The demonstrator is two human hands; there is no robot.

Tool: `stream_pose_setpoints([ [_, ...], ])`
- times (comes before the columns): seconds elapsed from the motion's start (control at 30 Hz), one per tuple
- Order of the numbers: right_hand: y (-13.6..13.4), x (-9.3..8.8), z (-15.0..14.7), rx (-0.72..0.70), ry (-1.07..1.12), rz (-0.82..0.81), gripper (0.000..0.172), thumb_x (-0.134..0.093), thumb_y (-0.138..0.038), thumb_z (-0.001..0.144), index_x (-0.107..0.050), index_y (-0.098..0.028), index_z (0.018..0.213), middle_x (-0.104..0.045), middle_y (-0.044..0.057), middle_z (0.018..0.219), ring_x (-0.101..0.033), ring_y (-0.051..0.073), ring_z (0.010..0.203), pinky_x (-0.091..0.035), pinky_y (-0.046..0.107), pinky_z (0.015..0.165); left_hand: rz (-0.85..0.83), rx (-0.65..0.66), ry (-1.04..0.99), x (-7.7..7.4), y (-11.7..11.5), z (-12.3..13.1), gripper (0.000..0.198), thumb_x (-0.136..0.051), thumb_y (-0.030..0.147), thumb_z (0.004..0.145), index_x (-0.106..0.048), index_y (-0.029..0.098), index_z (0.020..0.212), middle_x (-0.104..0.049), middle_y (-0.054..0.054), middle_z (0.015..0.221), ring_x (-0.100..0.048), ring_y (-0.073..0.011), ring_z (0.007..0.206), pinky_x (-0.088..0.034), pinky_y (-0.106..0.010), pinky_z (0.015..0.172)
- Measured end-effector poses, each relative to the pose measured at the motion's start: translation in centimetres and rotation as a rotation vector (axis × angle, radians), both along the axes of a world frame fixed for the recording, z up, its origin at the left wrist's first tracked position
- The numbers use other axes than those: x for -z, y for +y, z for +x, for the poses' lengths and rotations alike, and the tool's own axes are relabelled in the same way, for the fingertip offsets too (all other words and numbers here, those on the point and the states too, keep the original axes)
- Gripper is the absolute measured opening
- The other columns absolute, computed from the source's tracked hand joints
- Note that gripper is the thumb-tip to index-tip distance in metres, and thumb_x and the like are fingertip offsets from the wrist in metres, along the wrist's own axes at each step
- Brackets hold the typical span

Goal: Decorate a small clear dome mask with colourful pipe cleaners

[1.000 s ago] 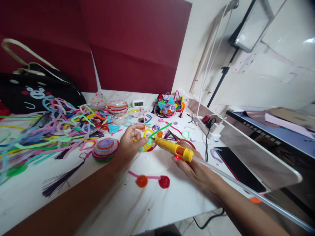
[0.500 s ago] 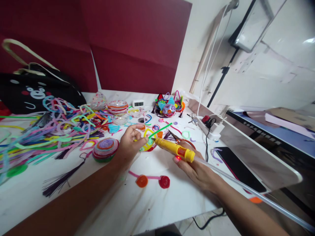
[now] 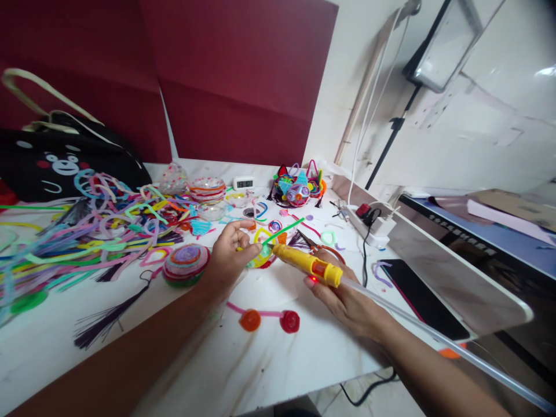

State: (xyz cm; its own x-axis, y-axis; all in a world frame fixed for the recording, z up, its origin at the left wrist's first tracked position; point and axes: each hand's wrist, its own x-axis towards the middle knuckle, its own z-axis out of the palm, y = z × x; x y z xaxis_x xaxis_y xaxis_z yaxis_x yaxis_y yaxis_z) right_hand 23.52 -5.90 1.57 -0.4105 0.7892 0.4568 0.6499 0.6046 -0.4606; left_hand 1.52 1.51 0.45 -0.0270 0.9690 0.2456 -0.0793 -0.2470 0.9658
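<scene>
Between thumb and fingers, my left hand (image 3: 234, 250) pinches a green pipe cleaner (image 3: 284, 230) that slants up to the right. My right hand (image 3: 341, 295) is wrapped round a yellow hot glue gun (image 3: 306, 262), its red light lit and a long clear glue stick (image 3: 438, 336) running out of its back. The gun's nozzle touches or nearly touches the green pipe cleaner by my left thumb. Just behind lies a yellow and green pipe-cleaner piece (image 3: 263, 258), partly hidden. Scissors (image 3: 328, 250) with orange handles lie behind the glue gun, partly covered.
A coiled pipe-cleaner dome (image 3: 186, 263) with a dark tassel (image 3: 106, 315) sits left. Orange and red coils (image 3: 290, 321) on a pink stem lie in front. Many loose pipe cleaners (image 3: 117, 220) heap at left. A power strip (image 3: 369, 227) and a phone (image 3: 428, 298) are at right.
Almost nothing differs. Both hands, the green pipe cleaner and the glue gun hold nearly the same place; the glue gun has shifted very slightly left.
</scene>
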Motion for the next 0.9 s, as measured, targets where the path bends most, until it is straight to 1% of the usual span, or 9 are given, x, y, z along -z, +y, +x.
stream_pose_setpoints([
  [0.1, -0.06, 0.07, -0.03, 0.008, -0.004, 0.013, 0.010, -0.043, -0.031, 0.096, -0.050, -0.024, 0.092, -0.053, 0.007, 0.095, -0.053, 0.025, 0.095, -0.050, 0.044, 0.079, 0.001, 0.001, -0.007, 0.12, 0.05, -0.03, 0.043, -0.071, 0.021, 0.062, -0.057, 0.018, 0.102, -0.042, 0.007, 0.063, -0.038, -0.0103, 0.059, -0.031, -0.023, 0.056],
  [0.27, -0.11, 0.17, 0.05, 0.020, -0.010, -0.003, 0.010, -0.043, -0.031, 0.096, -0.050, -0.024, 0.096, -0.054, 0.007, 0.099, -0.054, 0.025, 0.096, -0.050, 0.041, 0.076, 0.001, -0.002, -0.010, 0.03, 0.00, -0.02, 0.042, -0.071, 0.021, 0.062, -0.057, 0.018, 0.101, -0.043, 0.006, 0.065, -0.039, -0.0105, 0.060, -0.032, -0.024, 0.058],
  [0.43, -0.10, 0.18, 0.17, -0.009, 0.000, -0.004, 0.010, -0.043, -0.032, 0.096, -0.048, -0.023, 0.093, -0.053, 0.006, 0.094, -0.055, 0.021, 0.085, -0.049, 0.038, 0.074, -0.018, -0.002, -0.010, -0.24, -0.17, 0.04, 0.041, -0.070, 0.021, 0.063, -0.056, 0.017, 0.101, -0.043, 0.006, 0.066, -0.040, -0.0106, 0.062, -0.032, -0.024, 0.061],
  [0.5, -0.12, 0.19, 0.16, -0.008, 0.008, 0.004, 0.010, -0.043, -0.031, 0.096, -0.049, -0.023, 0.094, -0.053, 0.006, 0.094, -0.055, 0.021, 0.087, -0.049, 0.038, 0.075, -0.019, 0.003, -0.014, -0.23, -0.19, 0.05, 0.041, -0.070, 0.020, 0.064, -0.057, 0.017, 0.102, -0.043, 0.006, 0.066, -0.040, -0.0104, 0.062, -0.032, -0.024, 0.061],
  [0.63, -0.21, 0.23, 0.13, 0.026, 0.027, 0.025, 0.010, -0.044, -0.032, 0.096, -0.050, -0.024, 0.094, -0.054, 0.007, 0.097, -0.055, 0.024, 0.096, -0.050, 0.039, 0.075, -0.007, 0.017, -0.023, -0.08, -0.14, -0.01, 0.040, -0.070, 0.020, 0.065, -0.057, 0.018, 0.103, -0.043, 0.006, 0.066, -0.040, -0.0103, 0.062, -0.031, -0.024, 0.060],
  [0.77, -0.20, 0.21, 0.14, 0.028, 0.027, 0.034, 0.011, -0.044, -0.033, 0.095, -0.051, -0.024, 0.093, -0.055, 0.006, 0.096, -0.055, 0.024, 0.093, -0.050, 0.041, 0.077, -0.008, 0.019, -0.031, -0.04, -0.13, -0.06, 0.040, -0.070, 0.019, 0.065, -0.057, 0.018, 0.103, -0.043, 0.006, 0.066, -0.040, -0.0103, 0.062, -0.032, -0.023, 0.060],
  [0.9, -0.16, 0.07, 0.09, 0.007, 0.011, 0.021, 0.010, -0.043, -0.033, 0.096, -0.050, -0.025, 0.094, -0.055, 0.005, 0.092, -0.056, 0.023, 0.088, -0.050, 0.041, 0.074, -0.006, 0.026, -0.037, -0.10, -0.21, -0.02, 0.039, -0.070, 0.019, 0.066, -0.058, 0.019, 0.103, -0.044, 0.006, 0.066, -0.042, -0.0105, 0.062, -0.033, -0.023, 0.061],
])
